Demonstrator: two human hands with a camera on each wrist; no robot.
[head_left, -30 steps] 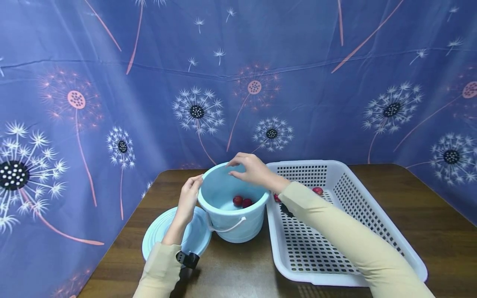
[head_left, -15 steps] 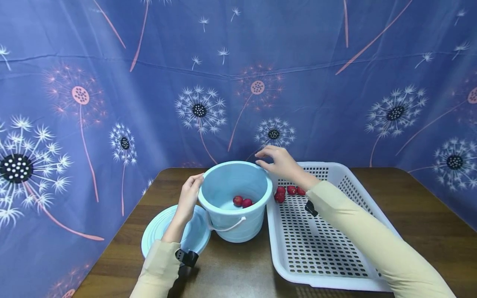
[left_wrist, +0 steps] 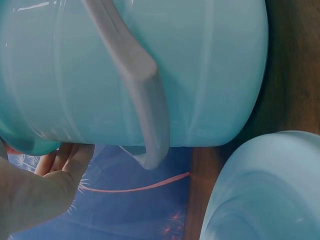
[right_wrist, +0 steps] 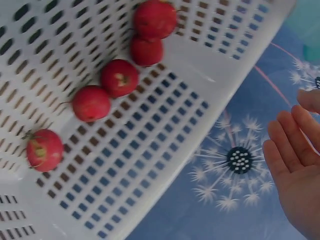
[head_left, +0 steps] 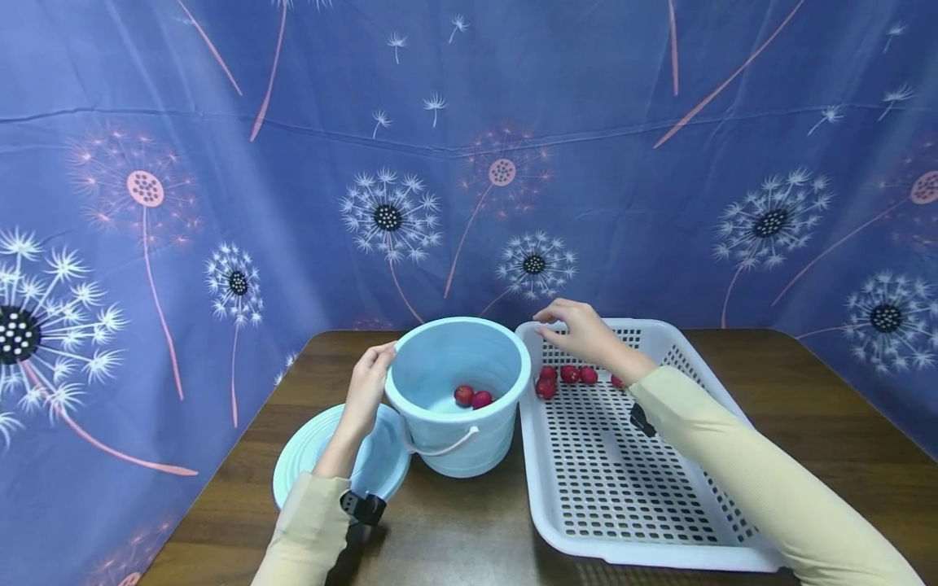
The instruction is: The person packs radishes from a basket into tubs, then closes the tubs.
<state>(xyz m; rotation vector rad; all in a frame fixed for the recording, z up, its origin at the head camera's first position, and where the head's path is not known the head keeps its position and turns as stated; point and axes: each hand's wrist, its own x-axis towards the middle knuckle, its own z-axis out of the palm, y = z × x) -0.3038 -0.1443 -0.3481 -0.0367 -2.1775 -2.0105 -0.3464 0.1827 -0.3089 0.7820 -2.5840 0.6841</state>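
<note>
My left hand [head_left: 368, 382] grips the left side of the rim of a light blue bucket [head_left: 469, 448], and in the left wrist view its fingers [left_wrist: 70, 160] lie against the outer wall below the rim. Two small red apples [head_left: 464, 395] lie on the bucket's floor. Over the back left of a white slotted basket [head_left: 545, 488] my right hand [head_left: 582, 334] hovers, empty, its fingers loosely bent. Below it several more red apples [head_left: 569, 373] lie along the basket's back end. They show larger in the right wrist view, where one apple [right_wrist: 45, 150] sits apart from the others.
A light blue round lid [head_left: 308, 443] lies on the brown wooden table [head_left: 454, 529], left of the bucket and under my left forearm. The bucket's white handle [head_left: 447, 449] hangs down its front. A blue dandelion-print cloth [head_left: 623, 163] hangs behind the table.
My right hand has moved right, from over the bucket's mouth to above the basket's back left, uncovering the apples there. The left hand stays on the bucket's rim.
</note>
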